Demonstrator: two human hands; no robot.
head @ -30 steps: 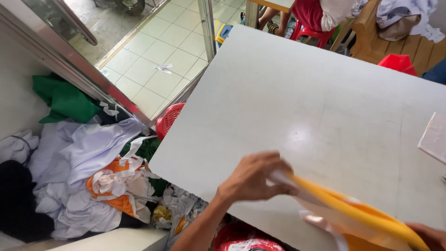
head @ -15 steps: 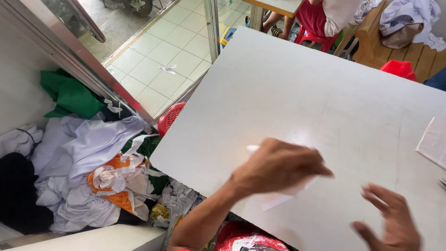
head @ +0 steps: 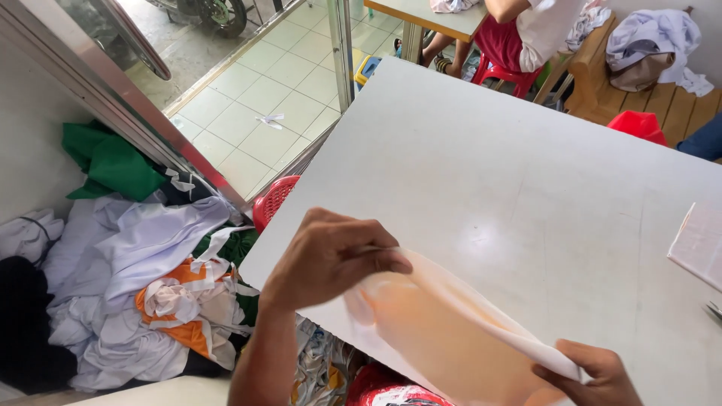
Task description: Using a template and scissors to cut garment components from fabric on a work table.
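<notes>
Fingers of the left hand pinch one end of a pale orange cloth piece, while the right hand grips its other end, holding it stretched just above the white tabletop's near edge, beside a clothes pile.

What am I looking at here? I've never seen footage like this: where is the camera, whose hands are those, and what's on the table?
The camera sits on a person's head and looks down, so the two bare hands are that person's own. The left hand and the right hand each pinch an edge of a thin white and pale orange piece of fabric, stretched between them above a large white table. A sheet of paper lies at the table's right edge. Left of the table, on the floor, is a pile of clothes. Another person on a red chair sits beyond.
</notes>
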